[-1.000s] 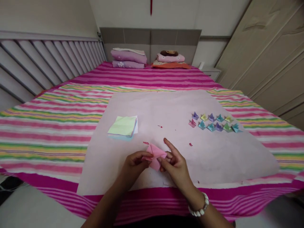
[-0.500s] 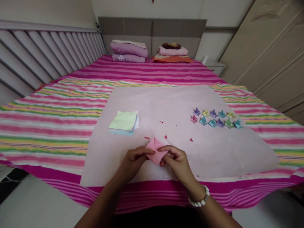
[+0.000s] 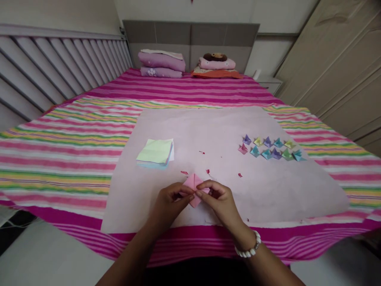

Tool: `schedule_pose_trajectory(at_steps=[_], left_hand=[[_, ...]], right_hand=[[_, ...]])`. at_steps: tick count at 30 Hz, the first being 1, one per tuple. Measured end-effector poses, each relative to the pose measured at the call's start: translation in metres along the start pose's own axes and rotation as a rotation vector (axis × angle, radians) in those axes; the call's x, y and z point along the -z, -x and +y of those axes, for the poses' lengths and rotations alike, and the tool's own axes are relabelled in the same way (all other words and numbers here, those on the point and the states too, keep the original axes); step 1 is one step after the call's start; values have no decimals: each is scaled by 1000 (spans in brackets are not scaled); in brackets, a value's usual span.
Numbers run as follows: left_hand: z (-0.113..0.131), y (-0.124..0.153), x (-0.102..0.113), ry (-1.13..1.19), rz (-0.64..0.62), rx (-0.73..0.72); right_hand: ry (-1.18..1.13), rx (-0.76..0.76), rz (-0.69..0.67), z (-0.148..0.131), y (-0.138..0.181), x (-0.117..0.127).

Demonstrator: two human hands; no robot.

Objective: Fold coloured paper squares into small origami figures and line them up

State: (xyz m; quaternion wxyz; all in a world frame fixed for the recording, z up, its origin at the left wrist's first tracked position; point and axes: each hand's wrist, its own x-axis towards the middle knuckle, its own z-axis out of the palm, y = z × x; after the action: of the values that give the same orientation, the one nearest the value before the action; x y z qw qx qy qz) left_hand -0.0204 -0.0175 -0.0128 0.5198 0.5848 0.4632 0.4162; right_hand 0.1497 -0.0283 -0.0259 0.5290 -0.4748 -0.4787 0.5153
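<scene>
My left hand (image 3: 171,202) and my right hand (image 3: 218,200) pinch a folded pink paper (image 3: 193,183) between their fingertips, low over a large pale sheet (image 3: 214,135) spread on the striped bed. Both hands press toward the paper's middle, thumbs nearly touching. My right wrist wears a white bead bracelet (image 3: 248,250). A stack of pastel square papers (image 3: 155,153), light green on top, lies to the left of my hands. Several small folded paper pieces (image 3: 269,149) in purple, yellow, blue, green and pink sit in two rows to the right.
Tiny red paper scraps (image 3: 205,171) dot the sheet near my hands. Folded bedding and pillows (image 3: 162,63) lie by the headboard. A slatted rail (image 3: 59,67) runs along the left side. A wardrobe (image 3: 336,67) stands at the right.
My hands have drawn closer together on the pink paper, and the paper looks narrower now. My right index finger, raised one second ago, has come down onto it.
</scene>
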Motion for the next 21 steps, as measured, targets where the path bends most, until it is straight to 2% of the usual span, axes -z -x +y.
schedule_pose_trajectory(at_steps=[9,15,21], left_hand=[[-4,2,-1,34,86,44],[-1,0,-4,166,58,129],[1,-1,-2,145,44,126]], right_hand=[[46,-16,26,0,0,-4],[3,-16,44,-2,0,-7],[34,-24,55,-10,1,-11]])
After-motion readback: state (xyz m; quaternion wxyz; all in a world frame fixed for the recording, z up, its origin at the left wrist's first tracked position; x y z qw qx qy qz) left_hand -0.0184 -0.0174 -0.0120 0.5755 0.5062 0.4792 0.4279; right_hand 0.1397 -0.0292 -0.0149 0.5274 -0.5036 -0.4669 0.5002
